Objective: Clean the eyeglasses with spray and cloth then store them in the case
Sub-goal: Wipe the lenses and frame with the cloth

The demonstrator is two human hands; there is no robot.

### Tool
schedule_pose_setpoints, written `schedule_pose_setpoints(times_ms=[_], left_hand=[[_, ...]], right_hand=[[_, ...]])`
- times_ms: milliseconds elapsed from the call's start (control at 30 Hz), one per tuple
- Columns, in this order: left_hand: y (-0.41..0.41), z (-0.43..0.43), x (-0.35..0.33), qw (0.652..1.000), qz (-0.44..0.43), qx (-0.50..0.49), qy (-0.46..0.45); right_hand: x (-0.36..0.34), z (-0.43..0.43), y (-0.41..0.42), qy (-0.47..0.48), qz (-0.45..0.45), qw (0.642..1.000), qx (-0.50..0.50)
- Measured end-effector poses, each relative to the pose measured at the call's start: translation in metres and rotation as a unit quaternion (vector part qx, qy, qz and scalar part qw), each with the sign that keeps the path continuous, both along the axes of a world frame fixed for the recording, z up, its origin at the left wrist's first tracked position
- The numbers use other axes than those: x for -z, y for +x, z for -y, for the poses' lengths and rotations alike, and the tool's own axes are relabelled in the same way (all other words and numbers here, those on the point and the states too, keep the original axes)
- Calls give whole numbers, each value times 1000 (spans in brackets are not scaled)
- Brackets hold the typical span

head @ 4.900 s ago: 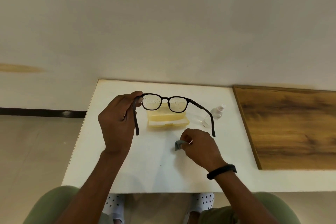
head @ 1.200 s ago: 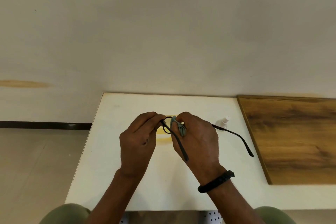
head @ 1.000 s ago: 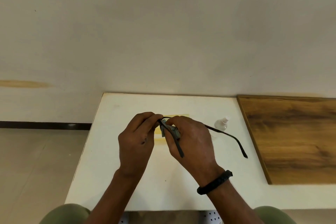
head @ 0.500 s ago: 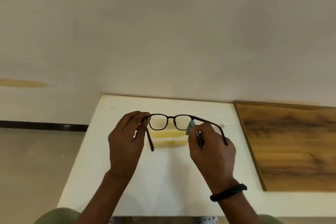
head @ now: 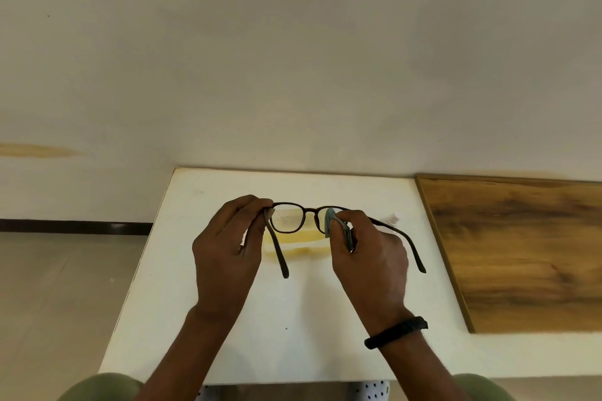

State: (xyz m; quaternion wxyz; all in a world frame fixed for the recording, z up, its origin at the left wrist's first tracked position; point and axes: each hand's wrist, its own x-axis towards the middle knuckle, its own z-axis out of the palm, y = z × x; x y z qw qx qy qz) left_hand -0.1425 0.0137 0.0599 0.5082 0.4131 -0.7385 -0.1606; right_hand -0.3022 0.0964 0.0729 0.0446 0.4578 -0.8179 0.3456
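While left hand (head: 224,254) grips one eyeglasses (head: 288,221), right hand (head: 371,257) pinches one cloth (head: 330,221).

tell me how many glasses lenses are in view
2. One lens of the glasses sits beside the left hand, bare and speckled with droplets. The other lens is mostly hidden behind the cloth that the right hand pinches against it.
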Motion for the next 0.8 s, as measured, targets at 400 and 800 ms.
schedule_pose_setpoints(times_ms=[400,800], left_hand=[[-2,0,1,1000,-23,-3,22],[-2,1,5,1000,18,7,-9]], right_hand=[[-3,-4,3,64,-57,996,-25],[-4,0,-1,96,-36,995,22]])
